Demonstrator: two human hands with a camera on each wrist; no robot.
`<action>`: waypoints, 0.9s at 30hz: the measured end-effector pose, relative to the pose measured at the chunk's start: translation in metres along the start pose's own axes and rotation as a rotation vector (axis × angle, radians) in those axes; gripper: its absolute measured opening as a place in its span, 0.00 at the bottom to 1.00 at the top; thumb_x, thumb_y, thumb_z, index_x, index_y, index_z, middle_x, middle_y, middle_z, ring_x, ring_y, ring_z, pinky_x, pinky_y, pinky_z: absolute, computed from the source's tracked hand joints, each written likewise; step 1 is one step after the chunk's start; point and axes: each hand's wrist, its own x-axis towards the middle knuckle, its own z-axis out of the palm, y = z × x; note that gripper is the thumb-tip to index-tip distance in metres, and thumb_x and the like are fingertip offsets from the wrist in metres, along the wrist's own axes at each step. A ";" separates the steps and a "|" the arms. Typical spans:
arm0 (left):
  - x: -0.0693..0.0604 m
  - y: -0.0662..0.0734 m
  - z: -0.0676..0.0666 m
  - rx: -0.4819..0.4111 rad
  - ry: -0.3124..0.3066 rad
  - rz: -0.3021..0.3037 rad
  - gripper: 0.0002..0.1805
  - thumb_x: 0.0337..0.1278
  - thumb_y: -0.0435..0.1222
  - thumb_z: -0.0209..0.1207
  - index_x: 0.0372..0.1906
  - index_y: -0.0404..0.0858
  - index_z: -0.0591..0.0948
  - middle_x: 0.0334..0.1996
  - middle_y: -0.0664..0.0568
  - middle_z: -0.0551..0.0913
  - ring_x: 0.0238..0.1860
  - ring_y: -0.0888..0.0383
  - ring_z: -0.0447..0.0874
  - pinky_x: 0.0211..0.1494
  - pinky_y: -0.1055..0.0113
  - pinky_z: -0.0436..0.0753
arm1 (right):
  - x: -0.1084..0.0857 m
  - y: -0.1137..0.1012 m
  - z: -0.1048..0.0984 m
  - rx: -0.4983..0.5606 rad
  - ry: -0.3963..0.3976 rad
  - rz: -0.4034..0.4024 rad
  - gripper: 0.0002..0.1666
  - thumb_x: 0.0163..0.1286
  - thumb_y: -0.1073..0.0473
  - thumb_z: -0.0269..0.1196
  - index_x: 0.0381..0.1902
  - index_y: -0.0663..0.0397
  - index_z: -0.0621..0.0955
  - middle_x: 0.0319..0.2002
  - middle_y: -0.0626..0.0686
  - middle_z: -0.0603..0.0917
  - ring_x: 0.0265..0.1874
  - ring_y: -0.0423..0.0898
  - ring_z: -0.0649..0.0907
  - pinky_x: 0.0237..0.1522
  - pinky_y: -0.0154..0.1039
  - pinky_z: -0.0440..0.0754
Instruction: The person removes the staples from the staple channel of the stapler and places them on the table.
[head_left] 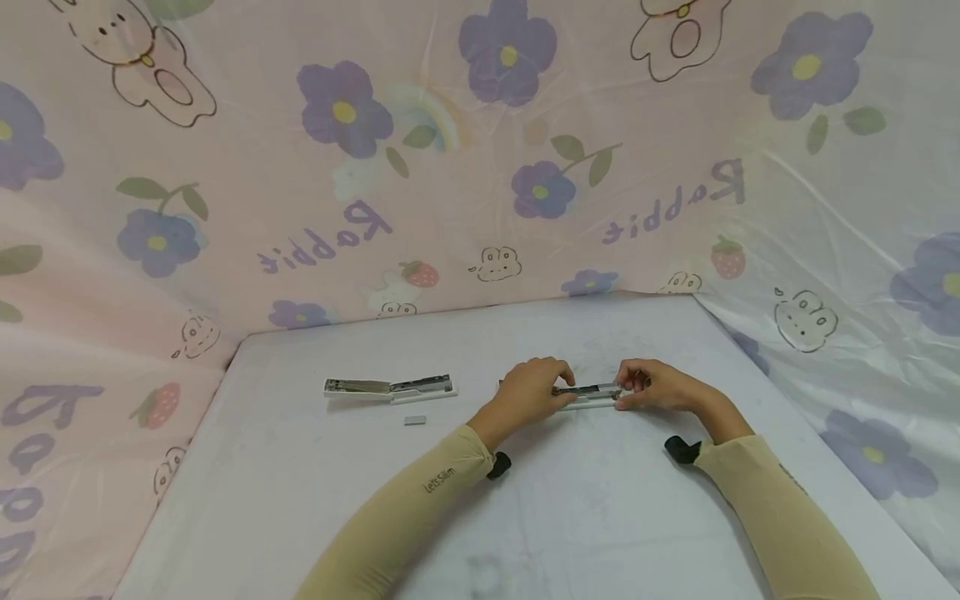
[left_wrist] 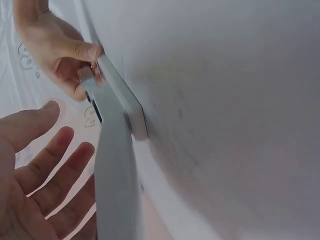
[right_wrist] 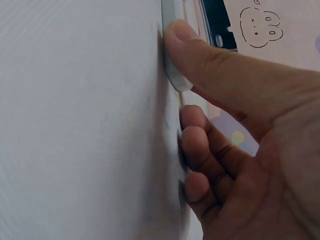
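An opened white stapler (head_left: 592, 406) lies on the table between the two hands, its metal inside showing. My right hand (head_left: 660, 387) pinches its right end; in the right wrist view the thumb (right_wrist: 187, 42) presses on the white base (right_wrist: 176, 75). The left hand (head_left: 528, 389) hovers at the stapler's left part and hides some of it. In the left wrist view, this hand (left_wrist: 45, 175) has its fingers spread beside the raised stapler arm (left_wrist: 116, 175), apparently apart from it.
A second opened stapler (head_left: 390, 392) lies to the left on the white table (head_left: 300, 500). In front of it is a small grey block, seemingly a staple strip (head_left: 415, 420). A printed curtain (head_left: 450, 183) stands behind the table and along its sides.
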 end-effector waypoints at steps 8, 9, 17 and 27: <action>0.014 0.014 0.010 0.060 0.001 0.014 0.14 0.72 0.51 0.69 0.53 0.50 0.88 0.48 0.58 0.89 0.42 0.62 0.83 0.44 0.68 0.80 | 0.000 0.004 0.000 -0.011 0.004 0.014 0.16 0.66 0.57 0.80 0.42 0.53 0.82 0.38 0.53 0.79 0.37 0.47 0.76 0.41 0.37 0.74; 0.016 0.015 0.011 0.063 -0.001 0.012 0.14 0.72 0.51 0.69 0.53 0.50 0.88 0.47 0.59 0.89 0.42 0.62 0.83 0.44 0.69 0.80 | 0.000 0.005 0.000 -0.013 0.003 0.019 0.16 0.66 0.57 0.80 0.42 0.53 0.82 0.38 0.53 0.79 0.37 0.47 0.76 0.41 0.37 0.74; 0.027 0.019 0.023 0.075 -0.011 0.008 0.13 0.72 0.50 0.69 0.52 0.50 0.89 0.48 0.59 0.89 0.44 0.62 0.85 0.44 0.68 0.81 | 0.000 0.007 -0.001 0.003 -0.002 0.006 0.16 0.66 0.58 0.79 0.42 0.53 0.82 0.37 0.54 0.78 0.36 0.48 0.75 0.40 0.38 0.73; 0.035 0.024 0.034 0.076 -0.009 -0.011 0.09 0.75 0.48 0.67 0.49 0.51 0.91 0.47 0.59 0.87 0.45 0.62 0.83 0.46 0.67 0.82 | -0.001 0.004 0.000 -0.008 0.002 0.009 0.16 0.66 0.57 0.79 0.42 0.52 0.81 0.37 0.53 0.79 0.36 0.47 0.76 0.40 0.38 0.74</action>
